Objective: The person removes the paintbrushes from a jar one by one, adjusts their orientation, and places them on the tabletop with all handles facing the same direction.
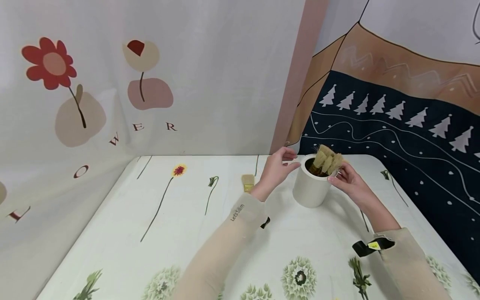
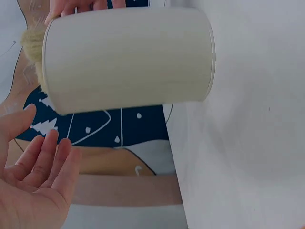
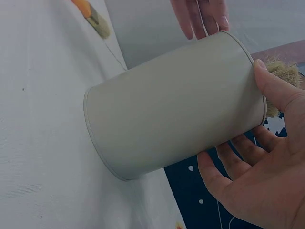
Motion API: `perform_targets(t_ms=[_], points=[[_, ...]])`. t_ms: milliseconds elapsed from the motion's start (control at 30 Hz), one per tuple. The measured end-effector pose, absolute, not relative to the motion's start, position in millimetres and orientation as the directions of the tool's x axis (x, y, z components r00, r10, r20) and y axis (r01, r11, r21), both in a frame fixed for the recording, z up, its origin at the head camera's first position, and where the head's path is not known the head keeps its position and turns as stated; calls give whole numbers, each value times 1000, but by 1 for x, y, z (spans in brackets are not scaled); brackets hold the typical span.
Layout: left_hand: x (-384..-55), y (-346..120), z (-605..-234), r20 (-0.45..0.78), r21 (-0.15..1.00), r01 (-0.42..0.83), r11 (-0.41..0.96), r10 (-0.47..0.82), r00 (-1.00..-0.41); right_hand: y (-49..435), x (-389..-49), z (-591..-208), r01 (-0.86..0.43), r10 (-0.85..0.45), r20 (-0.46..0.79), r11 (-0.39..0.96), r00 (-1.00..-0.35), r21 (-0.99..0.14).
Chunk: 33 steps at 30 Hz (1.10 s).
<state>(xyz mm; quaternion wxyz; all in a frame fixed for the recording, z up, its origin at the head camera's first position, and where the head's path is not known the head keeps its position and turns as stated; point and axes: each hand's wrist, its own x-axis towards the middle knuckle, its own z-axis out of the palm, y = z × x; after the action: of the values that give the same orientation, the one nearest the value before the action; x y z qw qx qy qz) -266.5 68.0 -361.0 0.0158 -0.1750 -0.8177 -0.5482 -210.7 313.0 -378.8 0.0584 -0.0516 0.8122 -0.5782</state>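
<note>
A white cylindrical canister stands upright toward the back right of the table. Several paintbrushes rise out of its mouth, pale bristles up, their handles hidden inside. My right hand holds the canister's upper right side, with the thumb on the rim and the fingers curving round the wall. On the other side, my left hand hovers beside the rim, fingers spread and bent a little, with nothing in them. The left wrist view shows a gap between this hand and the canister.
Another paintbrush lies on the table behind my left wrist; its orange handle shows in the right wrist view. A flower-printed cloth covers the table. Printed curtains hang along the back and right edges.
</note>
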Motion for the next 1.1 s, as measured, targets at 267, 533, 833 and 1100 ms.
perform_targets(t_ms=[267, 533, 833, 1100], points=[[-261, 83, -364, 226, 871, 327, 367, 293, -929, 313, -210, -379, -15, -154, -38, 331, -987, -943], [-258, 93, -367, 200, 849, 323, 418, 310, -929, 313, -210, -381, -24, -159, -33, 342, -987, -939], [-257, 103, -367, 213, 794, 347, 499, 305, -928, 313, -211, -381, -26, -153, -33, 365, -988, -931], [-255, 114, -360, 205, 671, 326, 665, 257, -945, 314, -210, -379, -39, -161, -22, 361, -987, -932]])
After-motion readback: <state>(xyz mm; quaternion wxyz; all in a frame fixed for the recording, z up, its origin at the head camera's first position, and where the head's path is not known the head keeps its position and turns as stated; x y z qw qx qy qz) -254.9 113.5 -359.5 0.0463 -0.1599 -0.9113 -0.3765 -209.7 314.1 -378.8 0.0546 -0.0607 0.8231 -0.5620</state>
